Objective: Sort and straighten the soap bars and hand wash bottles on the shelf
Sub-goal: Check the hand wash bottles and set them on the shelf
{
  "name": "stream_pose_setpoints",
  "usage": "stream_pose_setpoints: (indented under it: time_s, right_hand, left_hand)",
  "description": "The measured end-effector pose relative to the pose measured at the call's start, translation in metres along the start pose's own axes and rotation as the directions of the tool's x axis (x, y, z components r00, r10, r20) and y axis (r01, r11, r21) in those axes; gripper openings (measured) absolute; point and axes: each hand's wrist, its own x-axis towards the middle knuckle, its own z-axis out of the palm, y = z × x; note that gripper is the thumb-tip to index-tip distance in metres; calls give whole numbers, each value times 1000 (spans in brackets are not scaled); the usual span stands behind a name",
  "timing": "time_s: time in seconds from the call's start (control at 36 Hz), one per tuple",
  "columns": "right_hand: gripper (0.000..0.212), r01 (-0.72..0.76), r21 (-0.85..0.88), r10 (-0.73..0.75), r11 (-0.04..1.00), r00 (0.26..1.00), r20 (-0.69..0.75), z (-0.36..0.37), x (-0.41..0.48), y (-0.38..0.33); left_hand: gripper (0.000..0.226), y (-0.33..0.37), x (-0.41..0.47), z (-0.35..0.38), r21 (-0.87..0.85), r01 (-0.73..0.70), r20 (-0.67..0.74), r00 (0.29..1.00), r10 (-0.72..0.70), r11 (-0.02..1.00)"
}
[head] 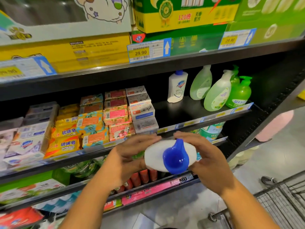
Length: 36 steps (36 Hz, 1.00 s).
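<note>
White plastic hand wash bottle (154, 157), blue pump: left hand (132, 157) and right hand (210, 162) both curled round it. Blue-edged price tag (148, 50): "29.90".

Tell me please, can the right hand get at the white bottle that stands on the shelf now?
Probably not yet: the right hand and left hand both hold another white bottle. The way itself looks free, since bare shelf lies before the standing bottle.
</note>
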Motion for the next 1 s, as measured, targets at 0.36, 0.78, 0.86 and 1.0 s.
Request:
stream_pose_setpoints:
  time_s: [0.36, 0.78, 0.86, 1.0]
  right_hand:
    - [30, -773, 465, 789, 432, 574, 220, 11, 16, -23]
    - [17, -514, 487, 511, 706, 846, 151, -6, 25, -52]
    - [14, -494, 414, 540, 764, 842, 9, -4, 22, -42]
    - [22, -604, 349, 627, 716, 777, 59, 4, 5, -27]
  left_hand:
    - [31, 3, 25, 38, -439, 627, 14, 721, -692, 644]
    - [34, -27, 19, 62, -888, 445, 297, 748, -593, 117]
    - [57, -40, 19, 58, -884, 466, 345, 713, -610, 45]
    - [85, -22, 34, 62, -831, 516, 240, 668, -704, 207]
